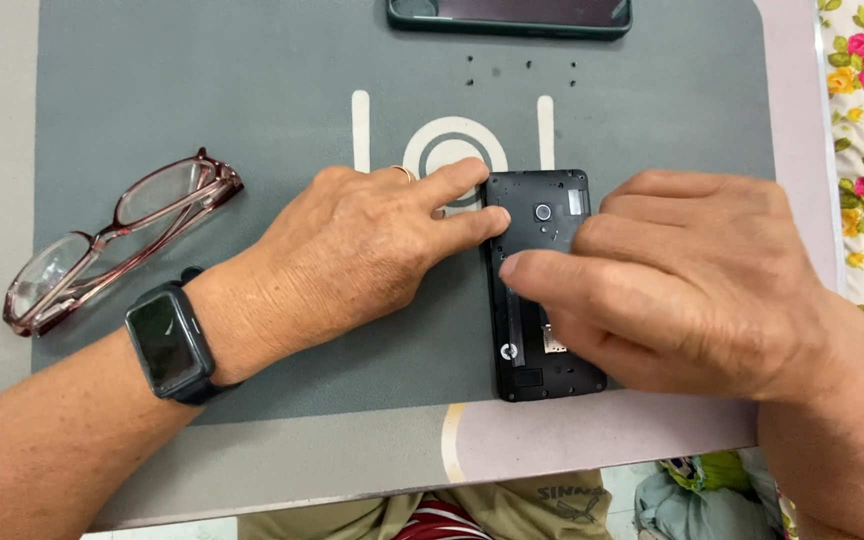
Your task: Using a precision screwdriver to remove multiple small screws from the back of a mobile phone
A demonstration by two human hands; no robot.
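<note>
Both forearms enter from the near edge of the tabletop (pixel 252 460), the left one carrying a dark wristwatch (pixel 170 345). Taking the opened black phone (pixel 542 285) as landmark: it lies flat on the grey mat (pixel 202 90), back cover off and inner frame upward, camera lens at its far end, long axis running from the near edge away from the person. Left hand (pixel 372 250) lies immediately left of the phone, palm down and unclenched, grasping nothing; its index and middle fingertips (pixel 492 222) press against the phone's upper left edge, steadying it. A ring shows on one finger of this hand. Right hand (pixel 692 280) comes in from the phone's right and covers much of its right half; the fingers are loosely curled, the thumb laid across the middle of the frame pointing left. Whether this hand pinches some small part or tool cannot be told, as the fingertips are hidden beneath it. Of the two, the right hand is the one on top of the phone; the left touches only its edge. Beyond the phone's far end lie several tiny dark screws (pixel 522 68), and farther still a second, dark-cased phone (pixel 509 15). Well to the phone's left, past the left hand, rest red-framed spectacles (pixel 117 240), folded open.
</note>
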